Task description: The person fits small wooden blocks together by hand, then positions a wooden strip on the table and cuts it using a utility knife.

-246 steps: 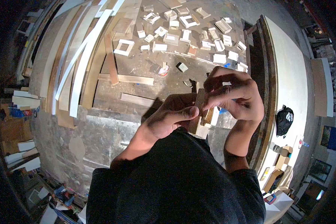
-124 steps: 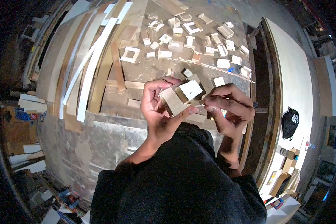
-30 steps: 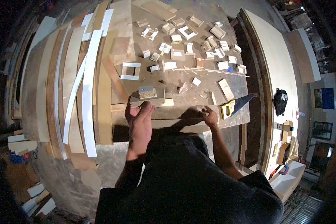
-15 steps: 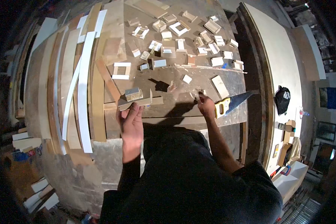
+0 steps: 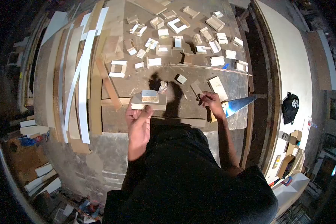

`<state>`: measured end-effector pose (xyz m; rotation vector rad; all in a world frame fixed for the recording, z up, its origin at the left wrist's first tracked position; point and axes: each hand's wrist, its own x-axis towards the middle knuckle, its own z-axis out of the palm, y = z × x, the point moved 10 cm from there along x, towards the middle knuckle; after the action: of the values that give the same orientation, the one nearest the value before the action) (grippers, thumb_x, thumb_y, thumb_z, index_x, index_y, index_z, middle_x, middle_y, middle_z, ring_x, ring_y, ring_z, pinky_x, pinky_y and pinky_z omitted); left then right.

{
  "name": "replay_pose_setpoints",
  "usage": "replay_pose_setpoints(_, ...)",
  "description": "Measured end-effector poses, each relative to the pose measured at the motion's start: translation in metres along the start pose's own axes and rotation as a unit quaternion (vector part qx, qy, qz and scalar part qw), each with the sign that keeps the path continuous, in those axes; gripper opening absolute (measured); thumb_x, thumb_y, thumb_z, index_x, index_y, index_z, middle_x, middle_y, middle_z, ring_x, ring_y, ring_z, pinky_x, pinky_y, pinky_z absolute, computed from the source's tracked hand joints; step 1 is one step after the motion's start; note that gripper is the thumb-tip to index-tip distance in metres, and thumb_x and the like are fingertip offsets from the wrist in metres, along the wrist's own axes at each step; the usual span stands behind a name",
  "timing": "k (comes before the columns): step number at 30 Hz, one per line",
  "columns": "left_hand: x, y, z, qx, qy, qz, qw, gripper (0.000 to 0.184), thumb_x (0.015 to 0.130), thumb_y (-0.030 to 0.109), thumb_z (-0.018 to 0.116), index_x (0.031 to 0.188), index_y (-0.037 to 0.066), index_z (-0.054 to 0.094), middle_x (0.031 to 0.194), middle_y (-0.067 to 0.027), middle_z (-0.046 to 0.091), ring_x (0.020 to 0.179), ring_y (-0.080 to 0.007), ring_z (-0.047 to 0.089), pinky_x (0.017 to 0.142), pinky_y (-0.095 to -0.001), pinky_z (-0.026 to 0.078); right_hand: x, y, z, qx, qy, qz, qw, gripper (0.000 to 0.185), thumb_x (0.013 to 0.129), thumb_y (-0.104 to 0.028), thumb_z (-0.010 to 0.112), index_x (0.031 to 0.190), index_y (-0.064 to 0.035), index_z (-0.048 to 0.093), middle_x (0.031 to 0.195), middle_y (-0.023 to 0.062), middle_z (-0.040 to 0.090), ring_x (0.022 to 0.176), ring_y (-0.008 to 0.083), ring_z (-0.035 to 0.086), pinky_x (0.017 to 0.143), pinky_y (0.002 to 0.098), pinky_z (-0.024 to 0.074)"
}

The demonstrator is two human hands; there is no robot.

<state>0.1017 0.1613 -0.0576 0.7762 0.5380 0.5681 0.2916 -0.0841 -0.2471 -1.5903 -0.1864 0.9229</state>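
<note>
My left hand (image 5: 139,123) is closed on a small wooden assembly (image 5: 138,101), a flat board with a white-topped block (image 5: 150,93) standing on it. It is held up above the bench's front part. My right hand (image 5: 212,103) pinches the near end of a thin wood strip (image 5: 196,88), which points away from me. Just beyond that hand lies a pale wooden block (image 5: 218,88). A handsaw (image 5: 242,104) lies to its right, the handle mostly hidden by the hand. Between the hands are a small white block (image 5: 181,78) and a crumpled pale wad (image 5: 162,87).
Many small wooden assemblies, among them a white square frame (image 5: 118,69), cover the bench's far half. Long boards and white strips (image 5: 85,89) lie at the left. Across a gap on the right, another table (image 5: 287,59) carries a black bag (image 5: 290,108).
My left hand has moved right and tilted the wooden assembly more level. My right hand, earlier near small bits by the saw, now grips the thin strip. The view has shifted slightly.
</note>
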Motion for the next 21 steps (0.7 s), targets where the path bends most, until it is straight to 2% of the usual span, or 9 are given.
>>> replay_pose_setpoints(4, 0.004, -0.025, 0.030, -0.012, -0.029, -0.032, 0.999, 0.045, 0.088, -0.008, 0.061, 0.132, -0.005, 0.051, 0.124, -0.0141, 0.063, 0.113, -0.0217, 0.062, 0.097, -0.0343, 0.051, -0.031, -0.085, 0.014, 0.073, -0.065, -0.045, 0.994, 0.021, 0.096, -0.016, 0.064, 0.105, 0.0029, 0.069, 0.078, 0.0051, 0.068, 0.066, 0.0103, 0.063, 0.060, 0.0251, 0.0501)
replay_pose_setpoints(7, 0.009, -0.040, 0.050, -0.024, -0.067, -0.063, 0.995, 0.046, 0.088, -0.006, 0.062, 0.133, -0.006, 0.050, 0.130, -0.0154, 0.060, 0.117, -0.0224, 0.060, 0.100, -0.0359, 0.049, -0.041, -0.110, 0.003, 0.104, -0.063, -0.064, 0.991, 0.023, 0.094, -0.013, 0.067, 0.108, 0.0042, 0.069, 0.083, 0.0068, 0.070, 0.069, 0.0122, 0.065, 0.059, 0.0253, 0.0490)
replay_pose_setpoints(8, 0.008, -0.044, 0.055, -0.025, -0.068, -0.068, 0.995, 0.047, 0.089, -0.004, 0.061, 0.135, -0.005, 0.049, 0.139, -0.0174, 0.054, 0.123, -0.0240, 0.057, 0.103, -0.0379, 0.048, -0.034, -0.098, -0.006, 0.062, -0.050, -0.039, 0.996, 0.021, 0.092, -0.009, 0.067, 0.109, 0.0046, 0.068, 0.084, 0.0095, 0.071, 0.070, 0.0138, 0.065, 0.061, 0.0267, 0.0514)
replay_pose_setpoints(11, 0.007, -0.058, 0.073, -0.117, -0.110, -0.098, 0.982, 0.043, 0.089, 0.001, 0.060, 0.131, -0.004, 0.049, 0.136, -0.0178, 0.054, 0.125, -0.0285, 0.055, 0.103, -0.0420, 0.049, 0.008, -0.032, -0.035, -0.015, 0.001, -0.079, 0.997, 0.024, 0.092, -0.010, 0.068, 0.111, 0.0052, 0.068, 0.086, 0.0106, 0.073, 0.070, 0.0147, 0.067, 0.062, 0.0275, 0.0536)
replay_pose_setpoints(15, 0.002, -0.085, 0.086, -0.184, -0.119, -0.183, 0.958, 0.054, 0.090, 0.003, 0.061, 0.140, -0.004, 0.042, 0.153, -0.0217, 0.036, 0.136, -0.0305, 0.045, 0.108, -0.0435, 0.047, 0.039, 0.045, -0.063, -0.262, 0.085, -0.085, 0.958, 0.032, 0.083, -0.012, 0.075, 0.108, 0.0065, 0.070, 0.079, 0.0134, 0.072, 0.068, 0.0128, 0.066, 0.059, 0.0303, 0.0518)
replay_pose_setpoints(17, -0.002, -0.102, 0.072, -0.168, -0.093, -0.191, 0.963, 0.059, 0.091, 0.002, 0.060, 0.145, -0.005, 0.037, 0.157, -0.0210, 0.030, 0.138, -0.0302, 0.042, 0.111, -0.0442, 0.044, 0.037, 0.053, -0.064, -0.290, 0.131, -0.106, 0.942, 0.033, 0.079, -0.017, 0.077, 0.108, 0.0002, 0.072, 0.076, 0.0149, 0.071, 0.065, 0.0175, 0.068, 0.058, 0.0339, 0.0514)
replay_pose_setpoints(19, -0.004, -0.095, 0.087, -0.110, -0.128, -0.140, 0.976, 0.059, 0.091, 0.000, 0.058, 0.146, -0.005, 0.035, 0.156, -0.0206, 0.032, 0.139, -0.0295, 0.042, 0.112, -0.0444, 0.043, 0.035, 0.064, -0.069, -0.354, 0.169, -0.057, 0.918, 0.029, 0.081, -0.023, 0.075, 0.106, -0.0075, 0.074, 0.076, 0.0151, 0.071, 0.065, 0.0270, 0.069, 0.060, 0.0380, 0.0518)
replay_pose_setpoints(20, -0.006, -0.092, 0.092, -0.087, -0.121, -0.112, 0.982, 0.058, 0.090, -0.003, 0.060, 0.143, -0.004, 0.039, 0.151, -0.0189, 0.041, 0.135, -0.0277, 0.046, 0.111, -0.0421, 0.043, 0.042, 0.079, -0.068, -0.353, 0.133, -0.085, 0.922, 0.032, 0.081, -0.028, 0.075, 0.111, -0.0150, 0.074, 0.085, 0.0160, 0.072, 0.068, 0.0337, 0.069, 0.063, 0.0399, 0.0525)
replay_pose_setpoints(21, -0.007, -0.090, 0.099, -0.087, -0.120, -0.112, 0.983, 0.058, 0.090, -0.003, 0.060, 0.143, -0.004, 0.039, 0.151, -0.0189, 0.041, 0.135, -0.0277, 0.046, 0.111, -0.0421, 0.043, 0.041, 0.080, -0.068, -0.352, 0.131, -0.085, 0.923, 0.032, 0.081, -0.028, 0.075, 0.111, -0.0150, 0.074, 0.085, 0.0160, 0.072, 0.068, 0.0337, 0.069, 0.063, 0.0399, 0.0525)
